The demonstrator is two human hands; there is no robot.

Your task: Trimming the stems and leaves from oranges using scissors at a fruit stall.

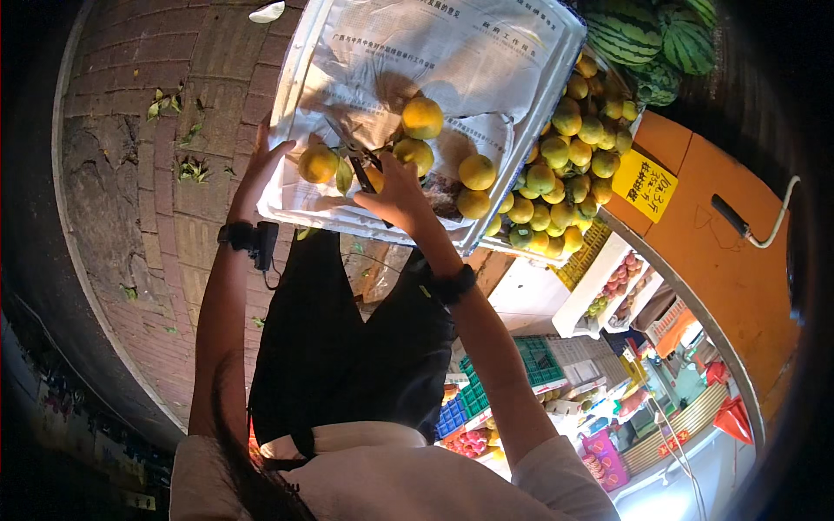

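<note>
A white foam box [280, 189] lined with printed newspaper stands before me, with several orange-yellow citrus fruits [475, 172] in it. My left hand [264, 159] rests at the box's left rim, its thumb over the edge. Over the near part of the box, my right hand [399, 195] reaches in beside a pair of dark-handled pruning shears [360, 170]; its fingers are at the handles and partly hide them. One citrus fruit with a green leaf [344, 176] lies left of the shears. Another fruit is partly covered by my right hand.
A heap of green-yellow citrus fruits [554, 189] adjoins the box on the right, beside a yellow handwritten sign [645, 185]. Watermelons [622, 32] lie at the top right. Brick paving [195, 260] with scattered leaves is at the left. Crates [544, 361] and shop shelves fill the lower right.
</note>
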